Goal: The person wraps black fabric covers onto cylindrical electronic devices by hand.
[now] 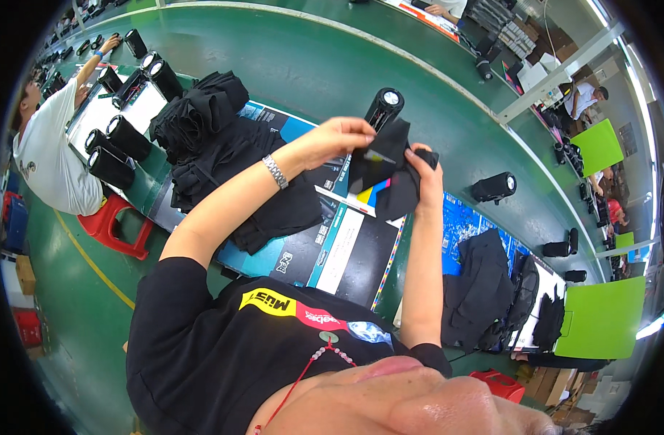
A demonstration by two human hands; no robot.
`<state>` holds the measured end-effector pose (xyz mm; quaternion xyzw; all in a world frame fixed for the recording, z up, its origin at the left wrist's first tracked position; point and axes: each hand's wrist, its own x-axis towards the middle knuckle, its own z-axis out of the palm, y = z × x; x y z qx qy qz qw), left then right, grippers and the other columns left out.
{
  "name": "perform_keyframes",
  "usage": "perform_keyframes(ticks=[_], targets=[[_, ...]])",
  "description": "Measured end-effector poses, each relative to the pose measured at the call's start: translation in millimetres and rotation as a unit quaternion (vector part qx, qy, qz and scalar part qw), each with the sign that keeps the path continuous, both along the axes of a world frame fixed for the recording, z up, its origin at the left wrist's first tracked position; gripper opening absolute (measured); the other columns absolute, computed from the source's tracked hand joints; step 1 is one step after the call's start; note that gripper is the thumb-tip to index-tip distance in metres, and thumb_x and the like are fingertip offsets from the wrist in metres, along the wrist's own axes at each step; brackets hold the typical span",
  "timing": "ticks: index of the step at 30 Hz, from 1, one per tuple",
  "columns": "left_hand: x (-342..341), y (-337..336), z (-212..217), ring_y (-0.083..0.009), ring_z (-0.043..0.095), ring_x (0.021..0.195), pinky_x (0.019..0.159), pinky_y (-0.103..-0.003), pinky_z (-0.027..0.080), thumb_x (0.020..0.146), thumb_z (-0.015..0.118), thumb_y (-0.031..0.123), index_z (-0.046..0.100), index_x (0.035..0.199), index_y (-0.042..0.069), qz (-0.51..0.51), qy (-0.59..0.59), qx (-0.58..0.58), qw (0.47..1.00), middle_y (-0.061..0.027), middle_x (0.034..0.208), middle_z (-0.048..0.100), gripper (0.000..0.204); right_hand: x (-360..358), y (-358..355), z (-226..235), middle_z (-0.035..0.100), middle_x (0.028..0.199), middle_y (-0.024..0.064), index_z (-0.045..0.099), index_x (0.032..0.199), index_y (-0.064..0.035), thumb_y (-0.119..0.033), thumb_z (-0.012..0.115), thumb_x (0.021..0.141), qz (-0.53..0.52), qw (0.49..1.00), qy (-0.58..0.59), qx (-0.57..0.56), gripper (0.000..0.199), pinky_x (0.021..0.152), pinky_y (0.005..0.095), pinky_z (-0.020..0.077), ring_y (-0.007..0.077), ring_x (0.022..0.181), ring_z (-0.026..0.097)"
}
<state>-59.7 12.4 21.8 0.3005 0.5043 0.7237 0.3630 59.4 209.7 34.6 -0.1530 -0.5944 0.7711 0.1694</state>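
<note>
Between my two hands hangs a black cloth piece [397,194], folded and partly doubled over, perhaps a pouch. My left hand [338,139], with a metal watch at its wrist, pinches the cloth's upper left edge. On the other side my right hand [428,177] is closed on it, thumb and fingers wrapped over the fabric. Just beyond the cloth a black cylindrical speaker [385,107] stands upright. To the left lies a large heap of black cloth pieces [270,206], with a folded pile [201,109] behind.
Printed sheets [346,250] cover the table. Another speaker [494,187] and a cloth heap [480,286] are to the right. Several speakers [129,138] stand left, beside a person in white [53,156]. A red stool [114,226] and green panel [600,319] flank the table.
</note>
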Motion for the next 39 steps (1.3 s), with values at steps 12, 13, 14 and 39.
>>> perform_keyframes(ticks=[12,13,14,39], targets=[[-89,91,-17,-0.0146,0.061,0.086,0.079,-0.026,0.048,0.086,0.063,0.009,0.065,0.099,-0.004,0.278,0.182,-0.059,0.941,-0.0077,0.091,0.065,0.018,-113,39,-9,0.066,0.086,0.0167,0.063,0.09,-0.0043,-0.014,0.068,0.08,-0.254,0.863,-0.018,0.436,0.015,0.076,0.0388,0.0483,0.0341,0.083,0.065],[-96,95,-23,-0.0145,0.061,0.084,0.077,-0.026,0.048,0.086,0.063,0.009,0.064,0.099,-0.003,0.287,0.157,-0.075,0.942,-0.007,0.09,0.065,0.018,-118,39,-11,0.065,0.085,0.0181,0.063,0.09,-0.0046,-0.016,0.068,0.08,-0.244,0.874,-0.01,0.421,0.016,0.076,0.0401,0.0483,0.0367,0.084,0.064],[-103,99,-29,-0.0145,0.061,0.083,0.075,-0.026,0.048,0.086,0.063,0.01,0.064,0.099,-0.003,0.296,0.131,-0.091,0.942,-0.0063,0.09,0.065,0.019,-123,40,-12,0.065,0.085,0.0181,0.063,0.09,-0.0046,-0.016,0.068,0.08,-0.241,0.874,-0.005,0.422,0.016,0.076,0.0401,0.0483,0.0367,0.084,0.064],[-111,190,-58,-0.0135,0.062,0.077,0.074,-0.029,0.049,0.095,0.052,0.027,0.065,0.088,0.005,0.029,-0.142,-0.114,0.983,-0.0049,0.084,0.066,0.027,-115,130,-45,0.069,0.086,0.0198,0.068,0.09,0.0036,-0.024,0.066,0.075,-0.077,0.913,-0.25,0.312,0.031,0.072,0.0371,0.0504,0.0284,0.08,0.068]])
